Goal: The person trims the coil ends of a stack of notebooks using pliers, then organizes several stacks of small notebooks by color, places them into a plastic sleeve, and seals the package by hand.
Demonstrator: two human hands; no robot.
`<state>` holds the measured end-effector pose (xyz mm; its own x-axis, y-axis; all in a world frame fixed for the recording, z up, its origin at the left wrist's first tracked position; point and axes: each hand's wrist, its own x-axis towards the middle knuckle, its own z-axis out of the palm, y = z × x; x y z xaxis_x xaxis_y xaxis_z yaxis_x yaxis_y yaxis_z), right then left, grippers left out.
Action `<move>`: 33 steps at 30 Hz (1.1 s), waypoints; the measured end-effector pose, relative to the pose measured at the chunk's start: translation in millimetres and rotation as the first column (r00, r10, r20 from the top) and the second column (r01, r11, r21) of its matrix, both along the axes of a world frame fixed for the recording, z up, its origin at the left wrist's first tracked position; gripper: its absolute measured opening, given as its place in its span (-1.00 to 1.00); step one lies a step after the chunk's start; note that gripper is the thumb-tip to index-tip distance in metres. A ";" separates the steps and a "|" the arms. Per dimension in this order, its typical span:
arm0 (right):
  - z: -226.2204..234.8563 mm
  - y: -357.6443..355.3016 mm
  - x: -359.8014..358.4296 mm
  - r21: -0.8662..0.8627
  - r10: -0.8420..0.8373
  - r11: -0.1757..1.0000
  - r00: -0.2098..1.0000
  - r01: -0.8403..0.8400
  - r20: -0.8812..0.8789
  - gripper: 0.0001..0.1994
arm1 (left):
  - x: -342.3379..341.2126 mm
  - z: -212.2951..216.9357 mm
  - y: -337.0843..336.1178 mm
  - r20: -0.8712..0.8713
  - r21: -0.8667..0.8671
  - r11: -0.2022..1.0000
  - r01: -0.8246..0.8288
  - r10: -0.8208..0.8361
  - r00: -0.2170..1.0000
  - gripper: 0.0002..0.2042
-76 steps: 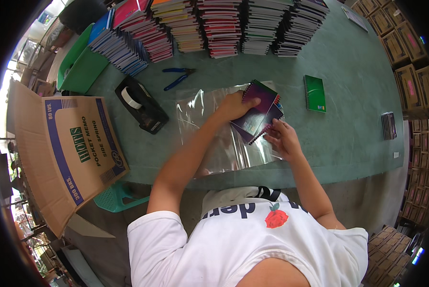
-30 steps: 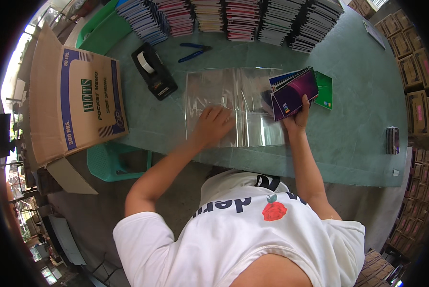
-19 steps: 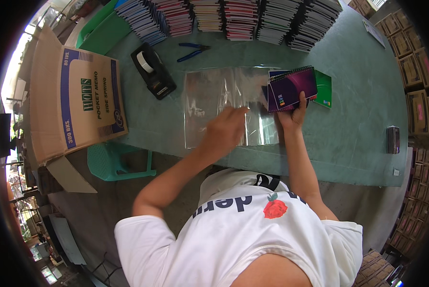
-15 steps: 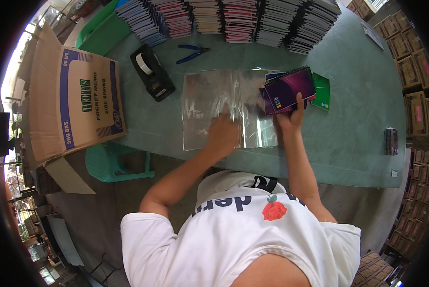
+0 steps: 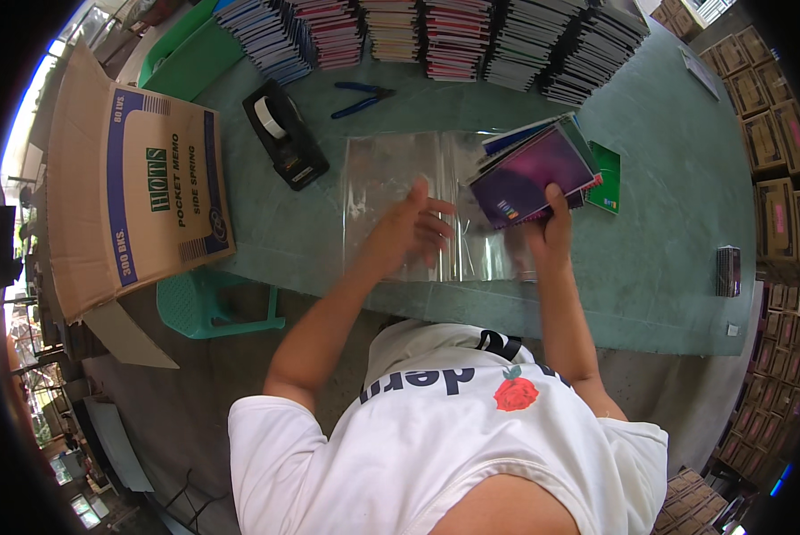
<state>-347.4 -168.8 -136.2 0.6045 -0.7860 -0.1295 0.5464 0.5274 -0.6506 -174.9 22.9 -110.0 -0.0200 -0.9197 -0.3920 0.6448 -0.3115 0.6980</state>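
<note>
My right hand [image 5: 552, 234] grips a fanned bunch of small spiral notebooks [image 5: 541, 171], thumb on top of the purple front cover; blue and green covers peek out behind it. Close by on the left, my left hand [image 5: 402, 230] is raised over clear plastic bags [image 5: 371, 165], its fingers apart and slightly blurred, with nothing in them. The plastic lies flat on the green table, partly covered by my hands and the notebooks. A green notebook [image 5: 606, 178] rests on the table just right of the held bunch.
Tall stacks of notebooks [image 5: 458, 40] line the far edge. A black tape dispenser [image 5: 286, 138] and blue-handled pliers [image 5: 357, 100] lie left of centre. An open cardboard box [image 5: 164, 187] stands at left, above a green stool [image 5: 208, 308]. A small notebook stack [image 5: 728, 271] sits at right.
My left hand has come up off the plastic and its fingers have spread. The notebooks in my right hand have tilted and fanned out, showing more of the blue and green covers.
</note>
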 end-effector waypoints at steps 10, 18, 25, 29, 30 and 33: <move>86.8 2.5 -13.6 -0.880 -0.036 0.062 0.880 -0.471 -0.474 0.07 | 13.5 52.5 -35.6 0.057 -0.480 0.854 -0.203 0.261 0.964 -0.01; 13.1 35.4 18.3 -0.343 0.244 0.780 0.759 -0.523 -0.604 0.16 | -26.2 -3.6 -37.1 0.301 -0.315 0.859 -0.404 0.494 0.815 -0.11; 13.7 26.2 10.5 -0.696 0.103 0.592 0.894 -0.407 -0.436 0.14 | -24.2 6.5 -12.8 0.764 -0.305 0.933 -0.189 0.358 0.536 -0.08; 1.4 40.6 13.4 -0.531 0.159 0.680 0.809 -0.505 -0.565 0.08 | -32.3 -8.0 -18.6 0.718 -0.169 0.962 -0.213 0.268 0.643 -0.08; 2.0 35.6 11.7 -0.572 0.173 0.645 0.825 -0.508 -0.538 0.07 | -28.3 -3.8 -16.8 0.754 -0.157 0.973 -0.167 0.227 0.617 -0.08; 8.7 30.9 12.6 -0.637 0.205 0.632 0.888 -0.441 -0.412 0.09 | -26.4 -12.5 -8.7 0.848 -0.212 0.961 -0.176 0.271 0.456 -0.12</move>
<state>-334.8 -137.9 -127.5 0.8666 -0.4701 0.1672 0.1681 -0.0406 -0.9849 -201.3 14.1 -122.6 0.4948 -0.8689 -0.0126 -0.2597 -0.1617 0.9520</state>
